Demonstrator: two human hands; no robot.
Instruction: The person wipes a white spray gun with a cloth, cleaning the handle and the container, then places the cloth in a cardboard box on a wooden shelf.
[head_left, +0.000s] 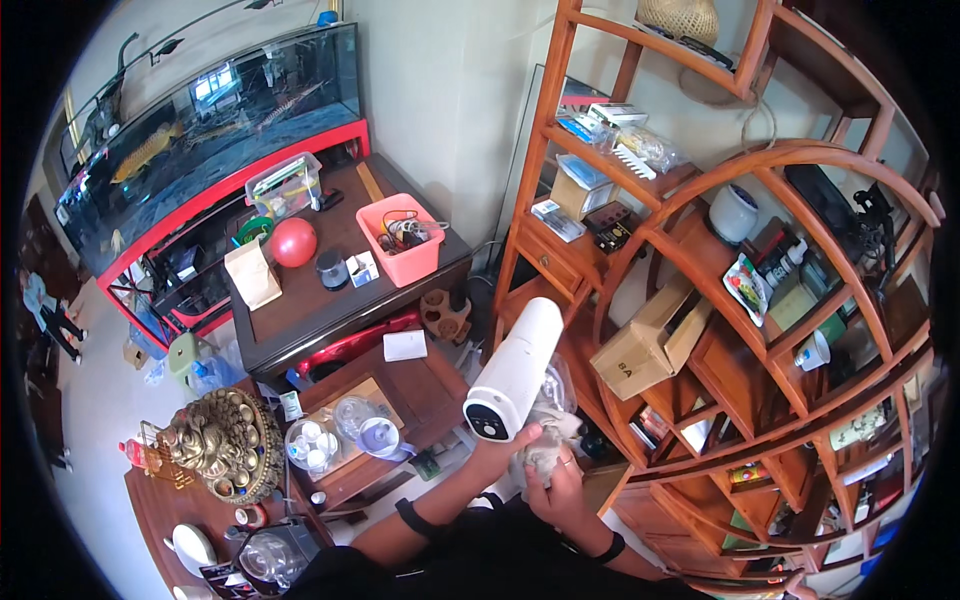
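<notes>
A white cylindrical appliance (517, 367) with a dark button panel at its lower end is tilted in front of me, a clear plastic part (556, 386) beside it. My left hand (506, 450) is at its lower end, thumb spread along the cloth; its fingers are mostly hidden behind the appliance. A crumpled pale cloth (551, 435) lies between both hands, against the clear part. My right hand (559, 491) pinches the cloth's lower edge, a ring on one finger.
Curved wooden shelving (652, 217) with boxes and jars stands close on the right. Ahead left are a dark table (300, 330) with a pink bin (409, 259) and an aquarium (210, 120). A low tea table (442, 375) and a golden figurine (225, 446) stand lower left.
</notes>
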